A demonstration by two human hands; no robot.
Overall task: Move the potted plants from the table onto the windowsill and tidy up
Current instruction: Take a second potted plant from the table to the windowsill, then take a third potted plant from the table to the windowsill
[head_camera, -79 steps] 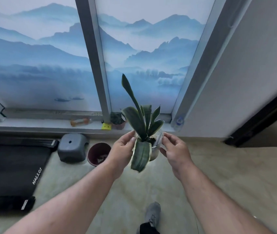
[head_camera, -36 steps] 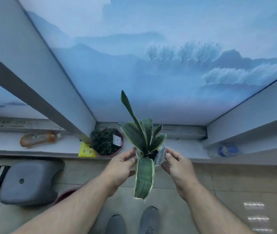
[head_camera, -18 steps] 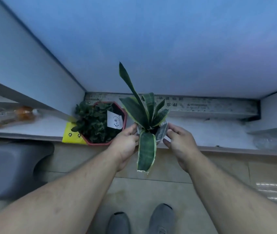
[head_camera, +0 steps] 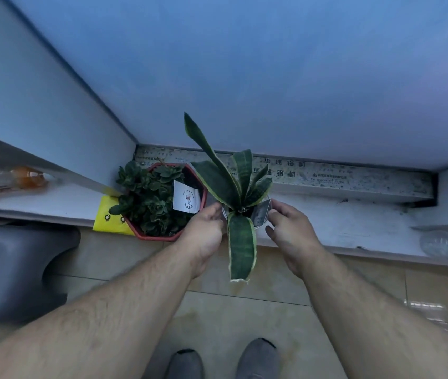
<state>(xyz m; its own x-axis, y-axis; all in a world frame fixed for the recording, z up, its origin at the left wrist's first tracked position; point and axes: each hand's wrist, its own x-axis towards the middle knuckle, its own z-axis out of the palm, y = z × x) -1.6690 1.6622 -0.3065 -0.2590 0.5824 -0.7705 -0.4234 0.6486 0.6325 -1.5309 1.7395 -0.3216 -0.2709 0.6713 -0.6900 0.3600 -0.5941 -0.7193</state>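
Note:
A snake plant (head_camera: pixel 233 184) with long dark leaves edged in yellow grows in a small pale pot with a label. My left hand (head_camera: pixel 207 228) and my right hand (head_camera: pixel 288 228) grip the pot from either side. The pot is over the front part of the white windowsill (head_camera: pixel 354 222); whether it rests on the sill is hidden by my hands and a drooping leaf. Just to its left on the sill stands a red octagonal pot (head_camera: pixel 160 198) with a bushy green plant and a white tag.
A yellow card (head_camera: pixel 108 217) lies under the red pot's left side. An orange-tinted bottle (head_camera: pixel 7 179) lies on the sill at far left, a clear bottle (head_camera: pixel 447 244) at far right. A grey stool (head_camera: pixel 12 269) stands on the tiled floor at left. My shoes are below.
I have stepped up to the window and brought the snake plant forward and down, from in front of me to over the sill beside the red pot. Both hands keep their grip.

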